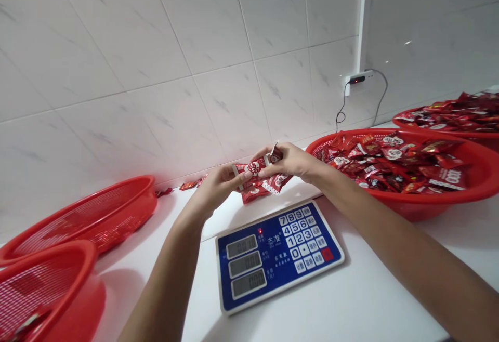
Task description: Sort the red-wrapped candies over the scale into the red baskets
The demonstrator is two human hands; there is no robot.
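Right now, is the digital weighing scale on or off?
On: the digital weighing scale has a lit red light, and its displays show digits.

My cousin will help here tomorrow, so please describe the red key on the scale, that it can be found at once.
On the white table, find the scale with a blue front panel. The panel's left side has three grey displays, its right side a keypad. The red key is at the keypad's bottom right corner; its neighbours are white.
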